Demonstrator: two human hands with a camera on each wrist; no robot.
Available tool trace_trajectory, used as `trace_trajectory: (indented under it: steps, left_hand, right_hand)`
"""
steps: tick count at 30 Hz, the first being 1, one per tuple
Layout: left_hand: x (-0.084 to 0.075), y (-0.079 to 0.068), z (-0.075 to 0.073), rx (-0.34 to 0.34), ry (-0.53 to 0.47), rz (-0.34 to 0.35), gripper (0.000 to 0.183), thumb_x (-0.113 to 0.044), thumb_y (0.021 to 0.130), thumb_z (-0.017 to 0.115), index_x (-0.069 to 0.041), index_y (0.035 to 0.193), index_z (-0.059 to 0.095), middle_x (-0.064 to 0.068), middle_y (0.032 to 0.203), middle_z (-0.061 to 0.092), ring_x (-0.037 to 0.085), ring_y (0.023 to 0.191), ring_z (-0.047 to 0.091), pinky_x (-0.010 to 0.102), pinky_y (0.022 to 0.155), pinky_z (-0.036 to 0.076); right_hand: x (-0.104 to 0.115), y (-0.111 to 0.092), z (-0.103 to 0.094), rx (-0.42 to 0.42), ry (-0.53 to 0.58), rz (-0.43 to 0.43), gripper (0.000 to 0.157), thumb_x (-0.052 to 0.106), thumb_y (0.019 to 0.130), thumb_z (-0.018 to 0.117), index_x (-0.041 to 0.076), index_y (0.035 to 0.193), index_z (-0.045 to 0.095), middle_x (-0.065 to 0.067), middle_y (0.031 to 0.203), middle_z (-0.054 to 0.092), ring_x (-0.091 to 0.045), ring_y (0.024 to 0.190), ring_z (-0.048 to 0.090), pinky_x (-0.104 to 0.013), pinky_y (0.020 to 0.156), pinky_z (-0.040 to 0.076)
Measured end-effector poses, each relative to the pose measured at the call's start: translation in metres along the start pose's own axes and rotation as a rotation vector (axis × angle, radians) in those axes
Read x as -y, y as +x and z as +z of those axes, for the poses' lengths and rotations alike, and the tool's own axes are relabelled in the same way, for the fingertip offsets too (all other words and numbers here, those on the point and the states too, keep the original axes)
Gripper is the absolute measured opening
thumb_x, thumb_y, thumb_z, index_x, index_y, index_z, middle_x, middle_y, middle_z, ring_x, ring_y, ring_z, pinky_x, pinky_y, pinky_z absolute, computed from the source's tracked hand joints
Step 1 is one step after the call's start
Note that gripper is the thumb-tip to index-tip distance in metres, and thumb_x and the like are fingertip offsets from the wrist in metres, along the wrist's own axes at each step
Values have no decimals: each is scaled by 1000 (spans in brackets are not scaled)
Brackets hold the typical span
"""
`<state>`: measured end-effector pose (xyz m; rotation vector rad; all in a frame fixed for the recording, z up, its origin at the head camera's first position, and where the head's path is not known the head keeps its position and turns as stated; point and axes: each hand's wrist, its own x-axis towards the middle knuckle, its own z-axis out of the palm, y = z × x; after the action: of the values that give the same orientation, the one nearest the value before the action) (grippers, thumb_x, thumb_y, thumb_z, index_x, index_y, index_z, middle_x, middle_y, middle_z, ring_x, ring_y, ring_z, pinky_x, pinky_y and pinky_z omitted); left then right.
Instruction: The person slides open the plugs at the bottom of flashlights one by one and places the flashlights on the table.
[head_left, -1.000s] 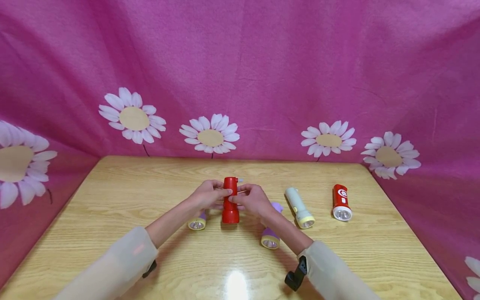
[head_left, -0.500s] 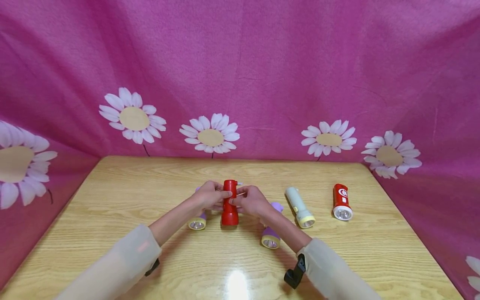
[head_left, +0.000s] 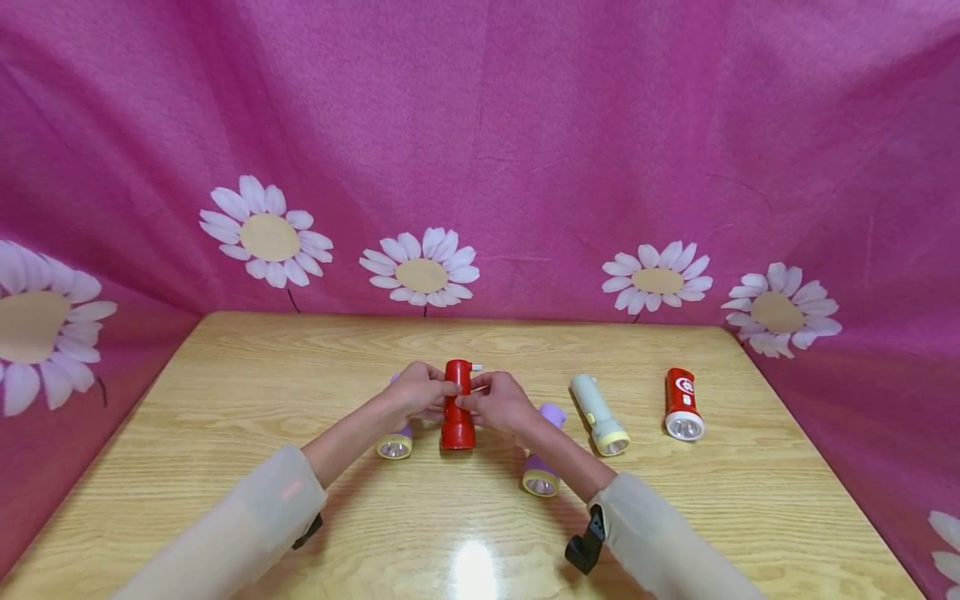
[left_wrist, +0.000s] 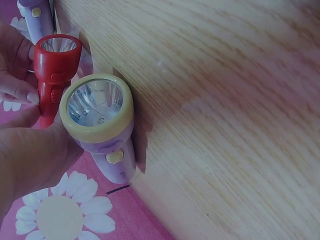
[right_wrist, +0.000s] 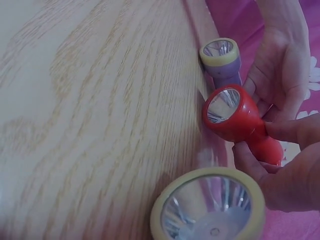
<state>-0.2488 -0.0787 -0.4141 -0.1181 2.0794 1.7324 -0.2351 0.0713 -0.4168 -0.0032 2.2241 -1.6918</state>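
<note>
A red flashlight [head_left: 458, 432] lies lengthwise between my two hands near the middle of the wooden table, its lens end toward me. My left hand [head_left: 417, 392] grips its barrel from the left, and my right hand [head_left: 499, 402] pinches it from the right, thumb on top. A small pale tab [head_left: 477, 367] sticks out at its far end. Whether it touches the table is unclear. Beside my left hand lies a purple flashlight with a yellow rim [left_wrist: 97, 132]. Another purple flashlight [head_left: 542, 479] lies partly under my right forearm, its rim large in the right wrist view [right_wrist: 207, 172].
To the right, a pale green flashlight [head_left: 596, 412] lies slantwise. Farther right lies a red flashlight with a white rim [head_left: 683, 406]. A pink cloth [head_left: 525, 167] with daisies hangs behind the wooden table [head_left: 300, 350]. A black wrist strap [head_left: 587, 542] hangs by the right sleeve.
The red flashlight has shifted slightly left and toward me, with both hands still holding it. The other flashlights have stayed put.
</note>
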Motion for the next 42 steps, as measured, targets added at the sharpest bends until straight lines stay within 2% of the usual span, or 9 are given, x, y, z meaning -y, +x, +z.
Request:
trace_trajectory:
  steps: [10, 16, 27, 36, 42]
  left_hand:
    - [-1, 3, 1, 8, 36, -19, 22, -4, 89, 58, 7, 106, 50, 18, 103, 57, 26, 88, 61, 38, 74, 55]
    - [-1, 4, 2, -17, 66, -23, 21, -4, 89, 58, 7, 105, 50, 19, 105, 57, 26, 89, 61, 38, 73, 55]
    - [-1, 4, 3, -55, 148, -26, 28, -7, 88, 62, 9, 107, 50, 18, 102, 57, 23, 78, 63, 38, 72, 55]
    - [-1, 6, 4, -62, 172, 13, 31, -7, 86, 65, 12, 108, 53, 20, 101, 58, 24, 76, 65, 37, 70, 55]
    - [-1, 6, 5, -54, 167, 25, 30, -5, 86, 64, 13, 106, 52, 22, 100, 59, 27, 75, 66, 38, 69, 56]
  right_hand:
    - [-3, 4, 1, -26, -31, 12, 36, 3, 83, 65, -10, 114, 51, -16, 90, 60, -18, 71, 61, -30, 67, 56]
    - [-5, 6, 0, -2, -44, -8, 40, 0, 80, 66, -12, 115, 50, -15, 89, 61, -17, 71, 61, -30, 69, 55]
    - [-5, 5, -2, 14, -90, -31, 43, -2, 78, 66, -11, 117, 50, -15, 91, 58, -17, 73, 57, -32, 72, 55]
    - [-6, 5, -3, 8, -122, -38, 41, -1, 78, 65, -9, 116, 52, -13, 86, 60, -16, 69, 57, -32, 69, 54]
    - [-7, 6, -3, 27, -86, -24, 41, -3, 79, 64, -11, 117, 50, -15, 90, 61, -17, 73, 60, -30, 70, 55]
